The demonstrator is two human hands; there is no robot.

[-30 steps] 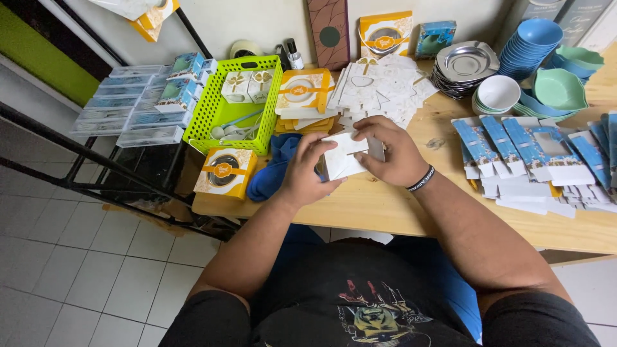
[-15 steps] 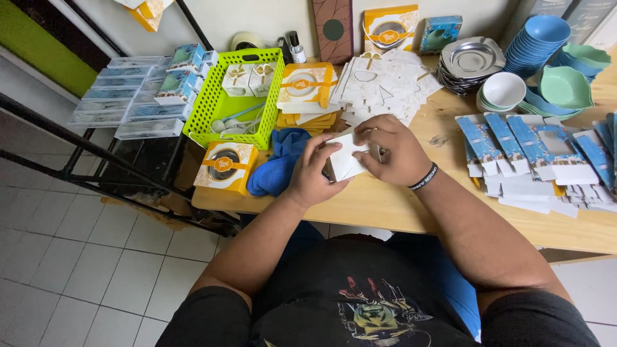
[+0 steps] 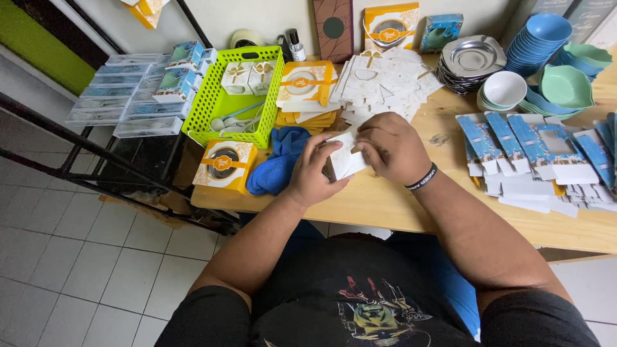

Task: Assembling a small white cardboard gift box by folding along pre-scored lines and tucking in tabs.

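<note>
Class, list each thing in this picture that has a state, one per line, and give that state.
white box: partly folded, held by both hands
left hand: gripping box
right hand: gripping box
yellow box: closed
green basket: filled
blue bowls: stacked
blue cloth: crumpled
</note>
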